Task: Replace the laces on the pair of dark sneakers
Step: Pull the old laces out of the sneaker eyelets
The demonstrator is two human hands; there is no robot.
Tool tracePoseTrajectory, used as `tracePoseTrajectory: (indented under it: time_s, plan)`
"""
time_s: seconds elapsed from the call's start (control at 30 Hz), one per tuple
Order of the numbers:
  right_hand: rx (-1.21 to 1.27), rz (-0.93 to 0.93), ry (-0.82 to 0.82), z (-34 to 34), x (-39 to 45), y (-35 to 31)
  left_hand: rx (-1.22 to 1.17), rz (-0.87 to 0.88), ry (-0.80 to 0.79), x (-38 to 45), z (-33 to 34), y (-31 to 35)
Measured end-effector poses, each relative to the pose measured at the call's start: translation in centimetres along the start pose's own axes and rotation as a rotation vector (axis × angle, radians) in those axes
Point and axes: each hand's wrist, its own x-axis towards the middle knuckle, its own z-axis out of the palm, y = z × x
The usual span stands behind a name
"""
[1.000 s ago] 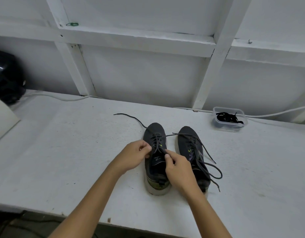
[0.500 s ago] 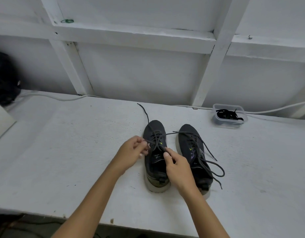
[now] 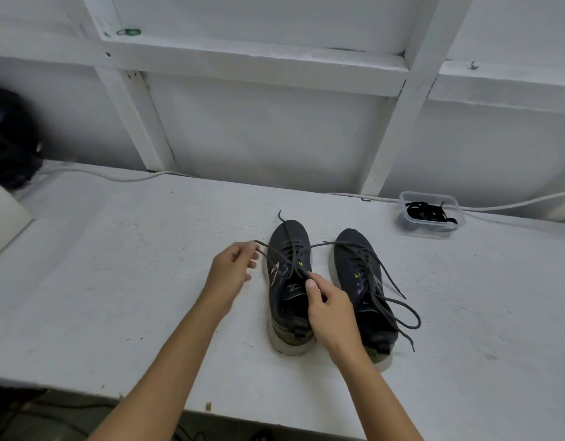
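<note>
Two dark sneakers stand side by side on the white table [image 3: 122, 281], toes pointing away from me. My left hand [image 3: 232, 272] pinches a loop of the left sneaker's [image 3: 289, 281] grey lace [image 3: 276, 253] and holds it out to the left of the shoe. My right hand [image 3: 330, 308] rests over the left sneaker's tongue and pinches the same lace near the upper eyelets. One lace end lies across the toe of the left sneaker. The right sneaker [image 3: 359, 275] is laced, with its loose ends trailing to the right.
A clear plastic tub [image 3: 432, 214] with black laces stands at the back right by the wall. A white cable [image 3: 116, 176] runs along the table's back edge. A black rounded object [image 3: 11, 138] sits at far left beside a pale board [image 3: 4, 218].
My left hand has moved left and away from the shoe, drawing the lace out into a loop. The lace end that lay far out to the left now lies over the toe.
</note>
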Motion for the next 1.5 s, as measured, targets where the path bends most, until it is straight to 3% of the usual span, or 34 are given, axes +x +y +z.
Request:
tracePoseTrajectory:
  time_s: [0.07, 0.13, 0.2, 0.33, 0.37, 0.47, 0.53, 0.63, 0.77, 0.83, 0.93, 1.0, 1.17, 1.33, 1.5]
  plan:
    - [0.011, -0.015, 0.015, 0.1, -0.1, -0.1, 0.125, -0.062, -0.273, -0.8, -0.1, -0.5]
    - [0.025, -0.023, 0.026, 0.1, -0.1, -0.3, 0.235, -0.044, -0.412, -1.4, 0.2, -1.2]
    - [0.03, -0.022, 0.022, 0.0, -0.1, -0.2, 0.217, 0.04, -0.312, -1.3, 0.7, -1.4]
    - [0.027, -0.04, -0.016, 0.5, -0.3, 0.3, -0.019, 0.053, 0.12, -0.6, 1.0, -1.1]
    - [0.031, -0.063, -0.017, 0.8, -0.5, 0.4, -0.046, 0.035, 0.128, -0.4, 0.8, -1.2]
    - [0.056, -0.134, -0.022, 1.9, -0.6, 0.7, 0.04, -0.001, -0.194, -1.1, 0.1, -1.8]
    - [0.092, -0.131, -0.048, 2.1, -0.5, 0.6, 0.113, 0.036, -0.294, -1.3, -0.2, -1.9]
    - [0.128, -0.121, -0.036, 1.8, 0.0, 0.9, 0.221, 0.087, -0.232, -1.1, 0.0, -1.5]
    - [0.17, -0.071, -0.055, 1.0, 0.5, 1.5, -0.106, -0.07, -0.065, -1.5, 0.6, -1.5]
    - [0.192, -0.064, -0.078, 1.1, 0.4, 1.6, -0.115, -0.05, -0.116, -1.8, 0.4, -2.0]
    - [0.204, -0.067, -0.07, 1.4, 0.5, 1.4, 0.113, 0.051, -0.279, -1.8, 0.2, -2.2]
    - [0.191, -0.067, -0.066, 1.5, 0.6, 1.4, 0.212, 0.097, -0.26, -1.3, 0.2, -2.1]
    - [0.157, -0.066, -0.069, 1.4, 0.7, 1.7, -0.197, -0.061, 0.025, -0.7, 0.7, -1.7]
    - [0.172, -0.074, -0.078, 1.4, 0.8, 1.7, 0.075, 0.039, -0.295, -1.3, 0.8, -2.6]
    - [0.167, -0.073, -0.072, 1.3, 0.8, 1.7, 0.012, 0.049, -0.163, -0.4, 0.6, -2.0]
